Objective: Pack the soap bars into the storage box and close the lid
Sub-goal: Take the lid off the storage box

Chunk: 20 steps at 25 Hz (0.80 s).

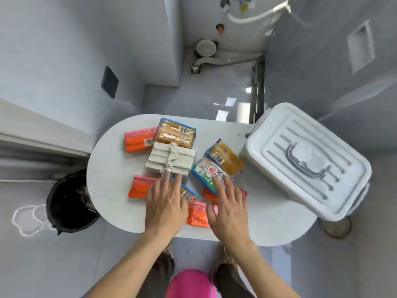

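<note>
Seen from above: a white oval counter [111, 190] strewn with wrapped soap bars. Near the middle, a grey-white bundle of bars [170, 161] tied with crinkled wrap. Behind it, an orange pack [138, 139] and an amber bar in clear blue-edged wrap [175, 133]. To the right, a second amber bar [225, 158] overlapping a white-and-green pack [207, 174]. More orange packs near the front edge, one at left [139, 187], one between the hands [197, 214], and another mostly hidden under the right hand.

Left hand [166, 206], palm down with fingers spread, lying over a blue-edged bar [190, 194]; grip apart, nothing clasped. Right hand [231, 208], likewise flat and splayed, fingertips on the white-and-green pack; grip apart, holding nothing. Probably poised this way to gather or sort the scattered packs.

At the right edge of the counter, well apart from both hands, a pale grey storage box [253, 151], its ribbed lid [309, 160] on and the grey handle folded flat. No bars packed so far as can be seen; likely needing the lid opened first. Beside the counter on the floor at left, a black-lined bin [68, 203].
</note>
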Available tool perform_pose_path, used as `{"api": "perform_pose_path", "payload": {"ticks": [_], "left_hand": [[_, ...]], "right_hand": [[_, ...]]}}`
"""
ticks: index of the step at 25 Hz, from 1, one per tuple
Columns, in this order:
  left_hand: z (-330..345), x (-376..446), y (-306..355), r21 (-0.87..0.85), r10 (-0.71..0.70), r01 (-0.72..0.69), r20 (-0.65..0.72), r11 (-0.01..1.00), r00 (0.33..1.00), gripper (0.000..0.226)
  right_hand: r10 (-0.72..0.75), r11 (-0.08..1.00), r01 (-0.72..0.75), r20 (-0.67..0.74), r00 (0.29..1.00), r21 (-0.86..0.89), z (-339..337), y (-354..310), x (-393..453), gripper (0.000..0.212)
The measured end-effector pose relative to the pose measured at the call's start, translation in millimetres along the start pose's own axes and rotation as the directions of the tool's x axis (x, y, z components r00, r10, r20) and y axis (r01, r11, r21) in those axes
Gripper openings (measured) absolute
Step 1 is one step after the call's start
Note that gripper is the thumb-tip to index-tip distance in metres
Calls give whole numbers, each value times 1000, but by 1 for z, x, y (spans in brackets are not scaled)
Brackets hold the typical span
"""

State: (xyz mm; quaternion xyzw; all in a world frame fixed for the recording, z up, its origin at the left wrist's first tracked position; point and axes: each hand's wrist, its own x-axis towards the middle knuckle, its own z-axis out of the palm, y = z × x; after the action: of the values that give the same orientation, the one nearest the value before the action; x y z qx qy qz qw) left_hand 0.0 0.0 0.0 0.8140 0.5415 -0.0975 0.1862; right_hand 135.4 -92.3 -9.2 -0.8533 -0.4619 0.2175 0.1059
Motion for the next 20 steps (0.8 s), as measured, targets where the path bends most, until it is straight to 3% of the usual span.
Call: {"api": "perform_pose_path", "payload": {"ticks": [3,5,8,12,17,20], "left_hand": [[51,54,4,75,250,-240,-155,968,956,68],[69,83,1,190,403,-367,-215,911,889,69],[94,101,-18,349,535,-439,-257,828,805,65],[104,111,-15,398,579,-471,-212,787,788,58],[109,119,-16,419,596,-453,-329,787,732,53],[111,115,-17,445,621,-468,-308,764,721,52]], "right_hand": [[-259,962,248,-87,962,-116,46,20,59,60],[-328,937,303,-144,934,-173,57,35,89,60],[-337,925,295,-153,929,-241,88,53,90,66],[-353,912,306,-140,925,-273,100,63,95,65],[-410,896,347,-219,885,-276,102,68,101,61],[-427,890,359,-232,874,-281,103,71,90,59]]}}
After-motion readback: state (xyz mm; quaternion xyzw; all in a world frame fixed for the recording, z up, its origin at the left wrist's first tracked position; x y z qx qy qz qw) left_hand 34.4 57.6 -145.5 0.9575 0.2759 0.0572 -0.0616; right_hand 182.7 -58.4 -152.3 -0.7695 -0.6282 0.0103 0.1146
